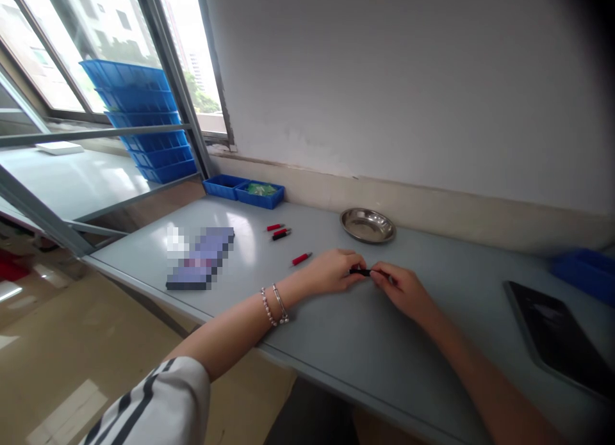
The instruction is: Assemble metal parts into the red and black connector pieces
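Note:
Over the grey table, my left hand (336,271) pinches one end of a slim black pen-like piece (361,273). The fingertips of my right hand (402,288) are closed on its other end, so only a short middle part shows between the hands. To the left of my left hand lies a short red pen-like stick (301,259) with thin ends. Farther back on the table are another red stick (275,227) and, close together, a red one (283,232) and a black one (279,237). A shallow round metal dish (368,226) stands behind my hands.
A blurred-out flat purple object (211,256) lies at the left. Two blue bins (259,202) stand in the back corner, one holding green packets. More blue bins (148,121) are stacked on the neighbouring table. At right are a dark tablet-like device (552,330) and a blue bin (586,272).

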The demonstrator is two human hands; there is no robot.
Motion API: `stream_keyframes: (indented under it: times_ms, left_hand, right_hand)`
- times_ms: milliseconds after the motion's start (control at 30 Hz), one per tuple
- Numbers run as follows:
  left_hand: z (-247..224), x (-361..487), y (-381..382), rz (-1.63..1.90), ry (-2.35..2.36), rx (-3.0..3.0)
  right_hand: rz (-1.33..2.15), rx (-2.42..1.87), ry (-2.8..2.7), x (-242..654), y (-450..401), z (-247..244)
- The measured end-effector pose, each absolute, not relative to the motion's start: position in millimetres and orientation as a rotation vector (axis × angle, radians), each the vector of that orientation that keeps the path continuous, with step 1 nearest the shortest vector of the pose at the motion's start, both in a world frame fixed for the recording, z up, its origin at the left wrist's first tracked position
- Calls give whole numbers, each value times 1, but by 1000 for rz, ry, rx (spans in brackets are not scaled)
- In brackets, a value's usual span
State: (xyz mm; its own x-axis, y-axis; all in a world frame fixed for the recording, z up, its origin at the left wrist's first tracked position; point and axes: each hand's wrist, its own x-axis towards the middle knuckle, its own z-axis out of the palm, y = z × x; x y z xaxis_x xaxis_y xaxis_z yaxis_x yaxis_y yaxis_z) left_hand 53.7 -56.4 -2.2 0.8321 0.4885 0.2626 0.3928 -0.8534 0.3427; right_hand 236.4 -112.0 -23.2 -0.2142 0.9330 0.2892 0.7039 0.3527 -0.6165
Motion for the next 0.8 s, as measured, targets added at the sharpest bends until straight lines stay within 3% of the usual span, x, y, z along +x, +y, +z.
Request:
stream_keyframes:
  times_ms: [133, 533, 667, 800]
  left_hand:
    - [-2, 55, -58, 479, 633, 2739]
    - [2, 58, -71, 375, 734, 2968]
    - [1, 59, -71, 326, 899, 2980]
    - [3, 49, -60, 36, 1325, 2791]
  right_hand:
    - [489, -1456, -1976, 234, -112, -23]
    - [967, -1448, -1702, 232, -112, -27]
    - [885, -1466, -1717, 233, -111, -28]
    - [658, -1561, -1712, 238, -109, -29]
